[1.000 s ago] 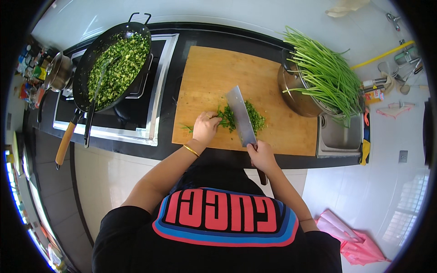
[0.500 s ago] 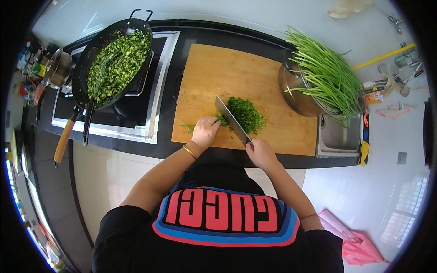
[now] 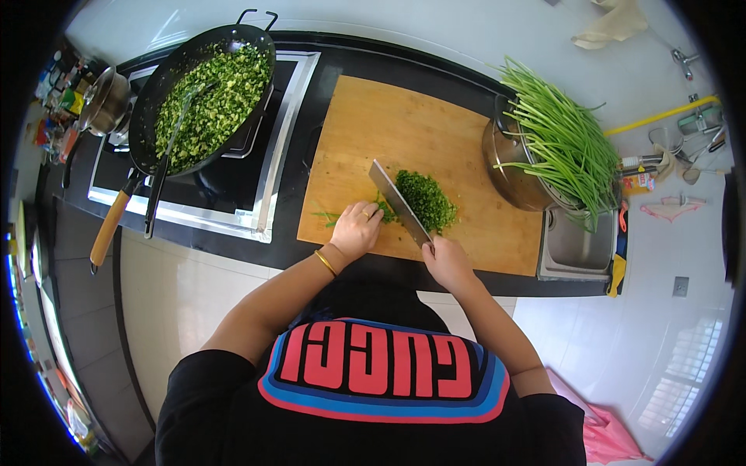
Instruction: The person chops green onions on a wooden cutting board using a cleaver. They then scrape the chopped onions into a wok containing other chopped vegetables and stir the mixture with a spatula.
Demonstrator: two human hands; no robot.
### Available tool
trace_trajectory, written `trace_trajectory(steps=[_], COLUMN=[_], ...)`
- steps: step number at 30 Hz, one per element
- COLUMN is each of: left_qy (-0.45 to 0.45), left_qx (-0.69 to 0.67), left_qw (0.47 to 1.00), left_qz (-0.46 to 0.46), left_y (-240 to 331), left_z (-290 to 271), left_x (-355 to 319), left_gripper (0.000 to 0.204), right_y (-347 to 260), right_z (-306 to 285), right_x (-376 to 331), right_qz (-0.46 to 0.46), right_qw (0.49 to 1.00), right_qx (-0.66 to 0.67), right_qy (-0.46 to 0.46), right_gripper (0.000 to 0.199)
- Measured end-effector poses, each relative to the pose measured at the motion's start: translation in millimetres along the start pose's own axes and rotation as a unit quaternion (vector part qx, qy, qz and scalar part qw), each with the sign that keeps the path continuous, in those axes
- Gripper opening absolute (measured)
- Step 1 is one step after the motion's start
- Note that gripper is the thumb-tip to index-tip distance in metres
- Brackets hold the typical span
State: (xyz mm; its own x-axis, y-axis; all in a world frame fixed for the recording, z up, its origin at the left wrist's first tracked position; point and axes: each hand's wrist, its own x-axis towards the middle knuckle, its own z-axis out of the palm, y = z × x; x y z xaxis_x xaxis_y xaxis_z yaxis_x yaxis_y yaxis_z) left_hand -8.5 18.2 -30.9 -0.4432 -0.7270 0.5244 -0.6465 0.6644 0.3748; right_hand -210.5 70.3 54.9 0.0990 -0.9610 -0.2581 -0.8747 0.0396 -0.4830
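My right hand (image 3: 448,264) grips the handle of a cleaver (image 3: 398,200), whose blade slants up and to the left over the wooden cutting board (image 3: 404,116). My left hand (image 3: 357,229), with a ring and a gold bracelet, has its fingers curled down on a small bunch of green chives (image 3: 326,215), left of the blade. Stalk ends stick out on both sides of that hand. Against the blade's right side lies a heap of finely chopped chives (image 3: 426,202). Whether the cutting edge touches the board cannot be made out.
On the left, a black wok (image 3: 140,124) of chopped greens with a spatula (image 3: 165,159) sits on the stove (image 3: 260,210). A lidded pot (image 3: 105,101) stands beyond it. Right of the board, long chives (image 3: 556,140) lie across a steel pot (image 3: 505,167), near a sink (image 3: 579,241).
The whole view has turned slightly, so the wok, board and pot sit a little differently in the picture. My hands keep nearly the same places, with the cleaver still beside the chopped heap.
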Motion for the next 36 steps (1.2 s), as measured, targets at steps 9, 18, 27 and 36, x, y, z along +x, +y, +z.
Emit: trace_trajectory(steps=[9,18,27,36], left_qy=[0.031,0.067,0.087,0.016], left_qx=[-0.027,-0.053,-0.035,0.027], left_qw=[0.999,0.993,0.992,0.999], left_qz=[0.001,-0.075,-0.078,0.026], left_y=[-3.6,-4.4,-1.6,-4.4], left_z=[9.8,16.7,17.5,10.4], left_x=[-2.0,3.0,3.9,4.3], left_gripper=[0.019,0.005,0.006,0.013], right_y=[-9.0,-8.9,-12.8,-24.6], right_z=[26.9,1.6,8.8,33.6], right_x=[25.4,3.2,-1.6,34.8], right_qz=[0.03,0.012,0.042,0.049], right_qw=[0.999,1.0,0.998,0.998], right_qx=[0.012,0.025,-0.034,0.028], right_qy=[0.018,-0.006,-0.044,0.024], right_gripper=[0.021,0.023,0.024,0.021])
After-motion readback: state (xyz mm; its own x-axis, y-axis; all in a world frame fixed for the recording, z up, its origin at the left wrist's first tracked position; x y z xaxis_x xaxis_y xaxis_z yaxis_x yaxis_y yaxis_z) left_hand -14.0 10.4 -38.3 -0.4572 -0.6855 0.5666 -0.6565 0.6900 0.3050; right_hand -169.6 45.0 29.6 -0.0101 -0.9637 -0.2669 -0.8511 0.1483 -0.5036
